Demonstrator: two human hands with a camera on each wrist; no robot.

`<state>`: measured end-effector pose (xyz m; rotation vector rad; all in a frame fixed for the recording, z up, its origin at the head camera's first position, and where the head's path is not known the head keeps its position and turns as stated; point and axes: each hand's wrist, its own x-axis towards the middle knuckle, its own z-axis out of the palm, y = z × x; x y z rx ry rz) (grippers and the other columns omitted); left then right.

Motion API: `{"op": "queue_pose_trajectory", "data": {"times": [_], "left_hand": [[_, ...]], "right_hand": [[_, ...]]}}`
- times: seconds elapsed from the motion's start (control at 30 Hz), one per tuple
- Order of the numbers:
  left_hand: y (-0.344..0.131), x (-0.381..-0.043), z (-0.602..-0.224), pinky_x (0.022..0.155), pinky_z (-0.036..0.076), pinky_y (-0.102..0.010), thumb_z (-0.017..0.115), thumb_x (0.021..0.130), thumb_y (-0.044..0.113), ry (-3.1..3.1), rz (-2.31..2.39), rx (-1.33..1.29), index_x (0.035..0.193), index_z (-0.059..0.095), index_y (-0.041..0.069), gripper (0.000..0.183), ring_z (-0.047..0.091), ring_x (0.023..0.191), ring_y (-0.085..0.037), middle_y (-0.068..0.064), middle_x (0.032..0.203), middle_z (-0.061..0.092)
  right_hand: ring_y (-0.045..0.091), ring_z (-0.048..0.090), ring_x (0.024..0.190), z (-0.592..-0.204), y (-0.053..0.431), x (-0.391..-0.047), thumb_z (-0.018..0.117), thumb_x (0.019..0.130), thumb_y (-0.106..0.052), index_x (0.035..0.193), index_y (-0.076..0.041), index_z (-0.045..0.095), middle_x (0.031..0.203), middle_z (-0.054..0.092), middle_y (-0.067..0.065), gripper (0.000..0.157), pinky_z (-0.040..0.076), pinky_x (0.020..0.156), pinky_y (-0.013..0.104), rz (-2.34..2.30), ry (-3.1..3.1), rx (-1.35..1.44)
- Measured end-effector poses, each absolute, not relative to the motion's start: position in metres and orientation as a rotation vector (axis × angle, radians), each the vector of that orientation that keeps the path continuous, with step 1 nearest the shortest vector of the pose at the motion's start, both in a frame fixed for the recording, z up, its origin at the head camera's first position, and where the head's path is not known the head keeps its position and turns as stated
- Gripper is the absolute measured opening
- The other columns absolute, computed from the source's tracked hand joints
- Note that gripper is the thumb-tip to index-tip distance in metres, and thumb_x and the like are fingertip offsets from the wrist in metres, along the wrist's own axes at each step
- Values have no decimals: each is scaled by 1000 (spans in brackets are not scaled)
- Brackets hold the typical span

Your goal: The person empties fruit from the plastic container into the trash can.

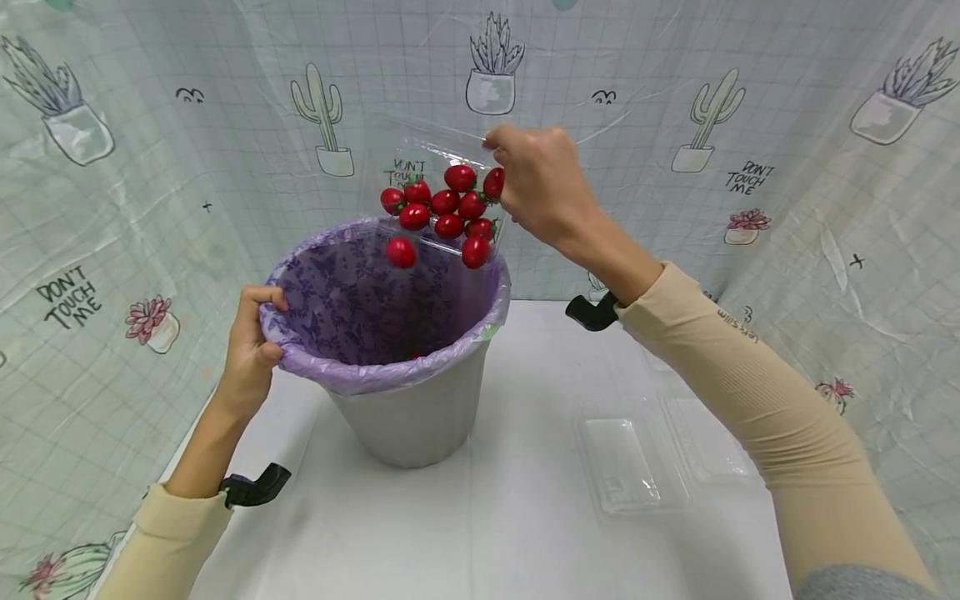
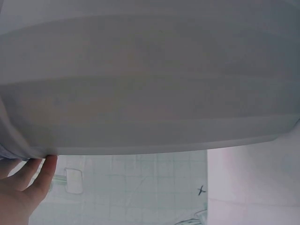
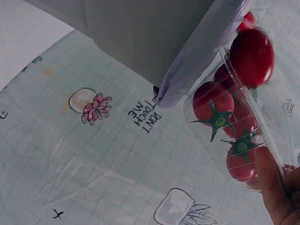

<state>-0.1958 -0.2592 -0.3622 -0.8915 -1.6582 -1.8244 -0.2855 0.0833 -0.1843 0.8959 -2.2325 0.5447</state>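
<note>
A grey bin (image 1: 416, 421) stands tilted, lined with a purple patterned bag (image 1: 352, 375) folded over its rim. My left hand (image 1: 251, 350) grips the bin's left rim over the bag; in the left wrist view its fingers (image 2: 44, 176) touch the rim. My right hand (image 1: 543, 179) holds a clear plastic box (image 1: 442, 150) by its right side, tipped over the bin's mouth. Small red tomatoes (image 1: 445, 202) with green stems are massed at its lower edge, and one tomato (image 1: 401, 252) is below that edge, over the opening. A bit of red shows deep inside the bag.
Clear plastic trays (image 1: 622, 467) lie on the white table (image 1: 480, 533) to the right of the bin. A curtain (image 1: 600, 50) printed with potted plants hangs at the back and both sides. A black wrist mount (image 1: 255, 486) juts from each sleeve.
</note>
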Motion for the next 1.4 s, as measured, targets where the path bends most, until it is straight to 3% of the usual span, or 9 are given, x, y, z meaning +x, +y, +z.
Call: {"op": "queue_pose_trajectory", "data": {"times": [0.3,1.4], "left_hand": [[-259,-197,-361,56,27,-28,81,78,63,-1651,-1826,-896,111,49,2,76,38,71,-12,-2,91,42],[-260,-194,-361,57,31,-25,81,78,63,-1671,-1826,-872,112,49,3,76,40,72,-12,-2,92,43]], "right_hand": [[30,75,107,-182,83,-284,51,94,13,116,6,71,114,77,18,31,61,89,37,544,-2264,882],[31,76,103,-184,84,-283,48,93,14,115,6,71,115,76,18,33,60,88,36,571,-2248,890]]}}
